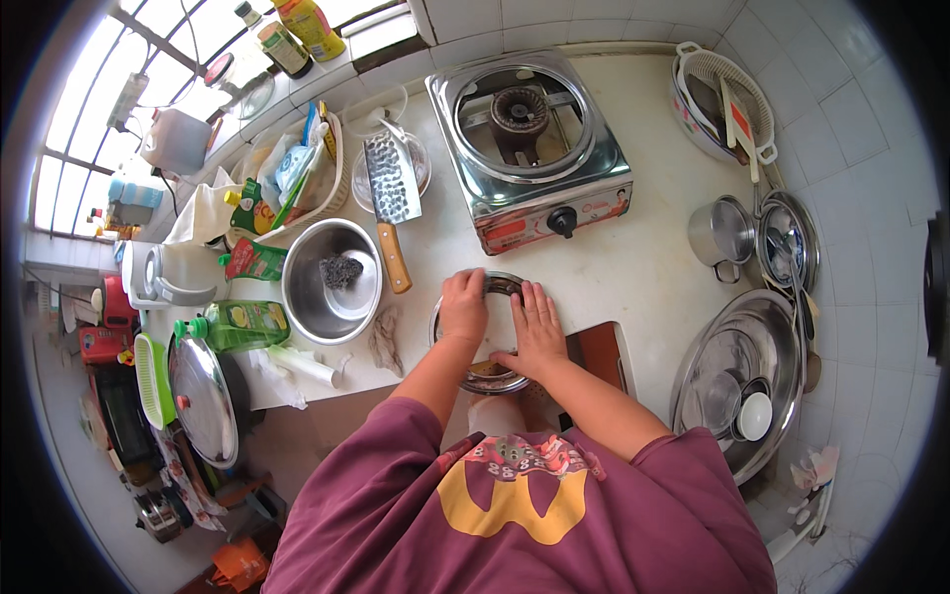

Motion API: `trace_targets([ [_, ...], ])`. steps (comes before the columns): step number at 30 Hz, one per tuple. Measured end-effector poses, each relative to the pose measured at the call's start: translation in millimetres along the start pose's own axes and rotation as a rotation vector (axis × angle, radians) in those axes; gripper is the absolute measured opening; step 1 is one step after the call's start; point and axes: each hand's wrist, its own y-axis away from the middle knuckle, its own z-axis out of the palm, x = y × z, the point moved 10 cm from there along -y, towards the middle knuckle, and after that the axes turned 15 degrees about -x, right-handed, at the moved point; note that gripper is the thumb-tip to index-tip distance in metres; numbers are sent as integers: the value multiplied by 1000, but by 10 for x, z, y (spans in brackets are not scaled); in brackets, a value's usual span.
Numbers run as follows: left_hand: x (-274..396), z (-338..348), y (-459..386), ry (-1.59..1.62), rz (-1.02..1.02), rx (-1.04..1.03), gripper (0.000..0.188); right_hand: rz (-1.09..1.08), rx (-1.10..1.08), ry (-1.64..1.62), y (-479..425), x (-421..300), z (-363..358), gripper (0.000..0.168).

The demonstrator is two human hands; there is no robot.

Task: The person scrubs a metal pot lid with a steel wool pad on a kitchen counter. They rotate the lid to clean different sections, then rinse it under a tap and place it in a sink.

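Observation:
My left hand [464,306] rests at the left side of a round metal ring [499,386] at the counter's front edge, its fingers bent together over something too hidden to tell. My right hand [536,330] lies on the ring's right side, fingers extended and thumb apart. Brown residue shows on the ring's metal. Behind my hands stands a portable gas stove [549,200] with an exposed burner [519,115]. Left of my hands lies a cleaver [393,185] with a wooden handle, beside a steel bowl [332,234] holding a dark scouring pad [341,272].
A crumpled rag [385,341] and green detergent bottle [245,325] lie left. At right are a small pot [716,230] and a large steel basin [686,371] holding bowls. A basket of packages [338,178] stands back left. The counter has a rectangular opening [627,364].

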Motion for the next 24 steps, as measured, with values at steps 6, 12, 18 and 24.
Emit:
trace_targets([
  [6,314,149,-170,7,102,-89,37,47,-62,61,-25,3,19,117],
  [12,-287,-87,88,-54,-61,-85,32,52,-41,65,-26,9,39,119],
  [18,-601,-221,536,-57,-253,-86,32,64,-53,64,-41,11,32,119],
  [24,-422,-201,237,-67,-197,-56,30,41,-69,62,-22,-7,16,121],
])
